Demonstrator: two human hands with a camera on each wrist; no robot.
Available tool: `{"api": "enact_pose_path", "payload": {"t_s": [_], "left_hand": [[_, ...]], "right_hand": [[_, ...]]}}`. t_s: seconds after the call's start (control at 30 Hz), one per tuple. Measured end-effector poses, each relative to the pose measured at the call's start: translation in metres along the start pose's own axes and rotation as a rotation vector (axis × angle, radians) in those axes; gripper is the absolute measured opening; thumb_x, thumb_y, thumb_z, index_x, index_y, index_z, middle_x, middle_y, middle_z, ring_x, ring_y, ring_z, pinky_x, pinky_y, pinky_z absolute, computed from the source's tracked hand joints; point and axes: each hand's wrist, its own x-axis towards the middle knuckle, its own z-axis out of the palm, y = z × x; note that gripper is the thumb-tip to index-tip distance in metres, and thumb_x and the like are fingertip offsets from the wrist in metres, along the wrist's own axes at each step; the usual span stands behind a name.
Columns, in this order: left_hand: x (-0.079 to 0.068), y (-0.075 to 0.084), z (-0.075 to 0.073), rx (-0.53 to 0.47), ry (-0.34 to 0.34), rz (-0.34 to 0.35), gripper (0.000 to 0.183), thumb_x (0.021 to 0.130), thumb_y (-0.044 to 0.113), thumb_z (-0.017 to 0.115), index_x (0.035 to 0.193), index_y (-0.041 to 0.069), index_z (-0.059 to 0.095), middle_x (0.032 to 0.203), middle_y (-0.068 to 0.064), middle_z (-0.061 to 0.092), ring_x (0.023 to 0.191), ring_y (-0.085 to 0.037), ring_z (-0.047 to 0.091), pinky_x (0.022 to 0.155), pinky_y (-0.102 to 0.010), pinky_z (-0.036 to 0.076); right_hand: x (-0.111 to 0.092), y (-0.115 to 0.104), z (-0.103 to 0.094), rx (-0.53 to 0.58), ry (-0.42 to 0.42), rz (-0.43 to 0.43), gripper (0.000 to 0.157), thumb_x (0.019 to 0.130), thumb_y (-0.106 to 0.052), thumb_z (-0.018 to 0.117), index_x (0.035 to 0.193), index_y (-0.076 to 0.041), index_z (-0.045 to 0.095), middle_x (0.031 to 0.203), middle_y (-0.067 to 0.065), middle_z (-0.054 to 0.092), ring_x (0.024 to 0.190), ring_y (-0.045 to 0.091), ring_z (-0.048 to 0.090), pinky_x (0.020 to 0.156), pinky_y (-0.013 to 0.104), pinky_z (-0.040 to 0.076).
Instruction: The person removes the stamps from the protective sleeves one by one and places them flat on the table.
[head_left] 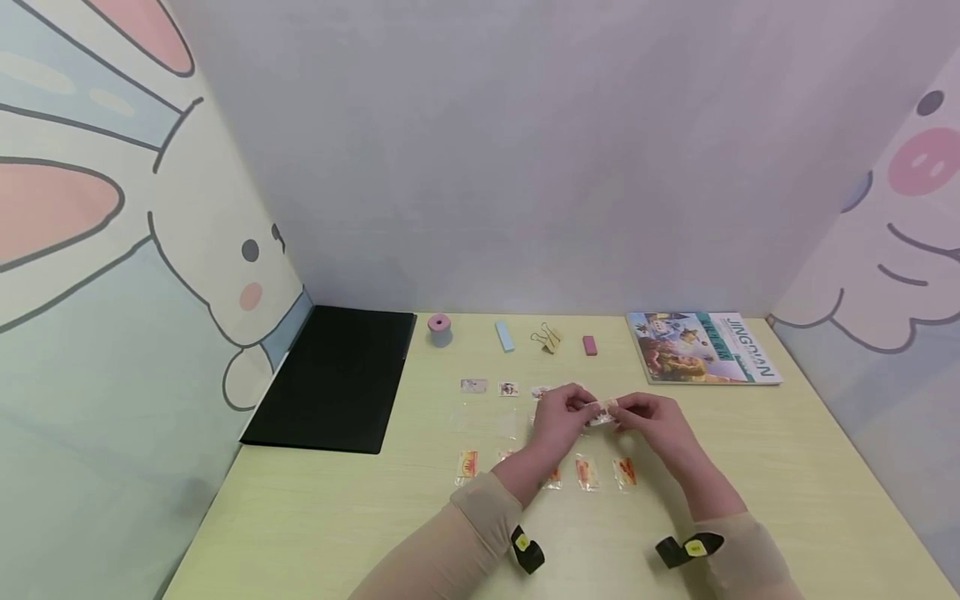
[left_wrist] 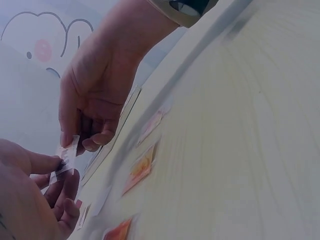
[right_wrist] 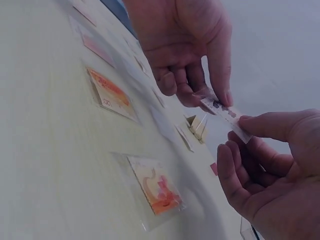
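Above the table, my left hand (head_left: 558,421) and right hand (head_left: 652,421) hold a small stamp (right_wrist: 229,116) between them, each pinching one end with thumb and fingers. It has a dark figure on a pale ground and seems to be in a clear sleeve. Nearer me lies a row of orange-red stamps (head_left: 586,472) in clear sleeves; my left forearm covers part of it. In the right wrist view, one sleeved stamp (right_wrist: 155,187) shows its toothed edge. Farther back are a pale stamp (head_left: 508,389) and a greyish one (head_left: 473,386), with faint clear sleeves (head_left: 463,418) in front.
Along the back stand or lie a pink-topped spool (head_left: 439,330), a light blue strip (head_left: 504,337), a gold binder clip (head_left: 547,338) and a small magenta block (head_left: 590,345). A black folder-like sheet (head_left: 333,379) lies left, an illustrated book (head_left: 701,350) right. Walls enclose the table.
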Motion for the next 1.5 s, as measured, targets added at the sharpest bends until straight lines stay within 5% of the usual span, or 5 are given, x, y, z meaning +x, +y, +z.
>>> {"api": "enact_pose_path", "payload": {"t_s": [0.43,0.63,1.17,1.37,1.5], "left_hand": [[-0.004,0.002,-0.005,0.065,-0.070,0.036,0.004,0.078,0.011,0.074,0.081,0.008,0.072,0.068,0.003,0.066,0.064,-0.018,0.066,0.054,-0.019,0.046],[-0.003,-0.002,-0.006,0.100,-0.096,0.046,0.004,0.077,0.012,0.075,0.080,0.010,0.073,0.065,0.006,0.067,0.059,-0.012,0.063,0.050,-0.019,0.045],[-0.014,0.009,0.008,-0.141,-0.032,-0.201,0.004,0.084,0.003,0.065,0.083,-0.001,0.066,0.071,-0.011,0.071,0.064,-0.028,0.069,0.065,-0.041,0.054],[-0.016,0.007,0.019,-0.035,-0.015,-0.284,0.009,0.085,0.008,0.064,0.079,0.009,0.058,0.067,-0.004,0.069,0.058,-0.021,0.068,0.052,-0.031,0.050],[-0.017,0.005,0.025,0.035,-0.003,-0.267,0.011,0.085,0.009,0.063,0.077,0.011,0.056,0.063,-0.002,0.067,0.053,-0.019,0.066,0.045,-0.027,0.045]], "right_hand": [[0.002,0.005,-0.012,0.120,0.002,0.044,0.042,0.085,-0.039,0.065,0.106,-0.003,0.066,0.097,0.009,0.067,0.087,0.025,0.062,0.082,0.032,0.050],[-0.002,-0.002,-0.019,0.317,-0.024,0.054,0.038,0.090,-0.025,0.062,0.111,0.007,0.061,0.098,0.003,0.067,0.087,0.017,0.061,0.082,0.031,0.051],[0.005,-0.010,-0.033,0.490,0.228,0.059,0.041,0.087,-0.025,0.065,0.116,0.004,0.058,0.094,0.000,0.063,0.072,0.016,0.054,0.067,0.026,0.049],[0.024,0.002,-0.026,0.334,0.262,0.205,0.049,0.083,-0.039,0.067,0.119,-0.007,0.060,0.094,-0.004,0.064,0.076,0.013,0.056,0.066,0.023,0.050],[0.035,0.007,-0.020,0.196,0.285,0.238,0.052,0.082,-0.045,0.067,0.114,-0.006,0.061,0.086,-0.003,0.065,0.069,0.011,0.057,0.062,0.025,0.050]]}}
